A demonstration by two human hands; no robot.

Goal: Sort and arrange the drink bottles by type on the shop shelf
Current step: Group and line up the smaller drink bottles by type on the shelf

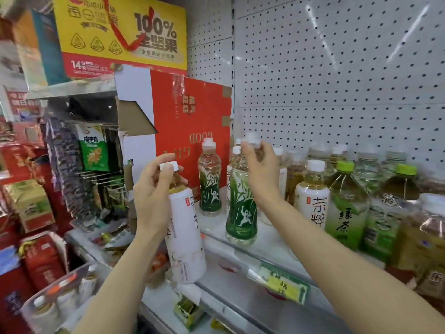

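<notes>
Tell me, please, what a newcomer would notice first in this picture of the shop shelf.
First come the two hands in the middle: the left hand holds a white-labelled tea bottle by its neck in front of the shelf edge, and the right hand grips the top of a clear bottle with green bamboo print standing on the shelf. Above left, a yellow box with "100%" draws the eye.

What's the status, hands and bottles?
Left hand holds white-label bottle by the neck, off the shelf. Right hand grips green bamboo bottle at shelf edge. Nothing in the way.
</notes>
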